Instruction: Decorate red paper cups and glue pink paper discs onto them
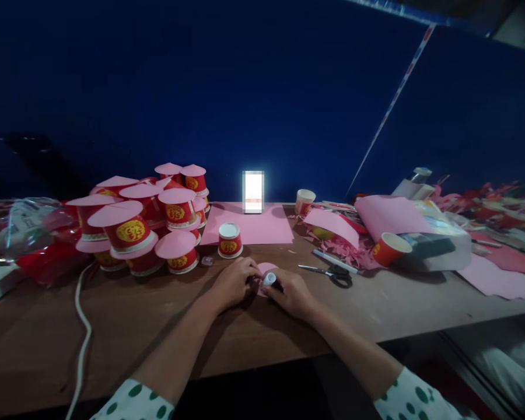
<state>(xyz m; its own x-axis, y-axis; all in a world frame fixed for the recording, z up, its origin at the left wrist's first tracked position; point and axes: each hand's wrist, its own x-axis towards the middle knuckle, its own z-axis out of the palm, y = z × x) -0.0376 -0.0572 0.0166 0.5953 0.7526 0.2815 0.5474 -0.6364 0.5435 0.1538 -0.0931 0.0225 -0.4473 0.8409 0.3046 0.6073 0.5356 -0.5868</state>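
My right hand (pixel 294 291) is closed round a small white tube that looks like a glue stick (pixel 269 280), over a piece of pink paper (pixel 266 268). From the other side, my left hand (pixel 236 283) pinches the edge of that paper; its fingertips are partly hidden. Just beyond my hands an upside-down red paper cup (pixel 230 242) with a yellow print stands on the table. A small clear cap (pixel 207 261) lies to its left.
Red cups with pink cone tops (pixel 131 232) are stacked at the left, near a white cable (pixel 84 321). Pink sheets (pixel 249 224) lie at the back. To the right are scissors (pixel 332 273), a pen (pixel 335 261), paper scraps and a tipped cup (pixel 391 249).
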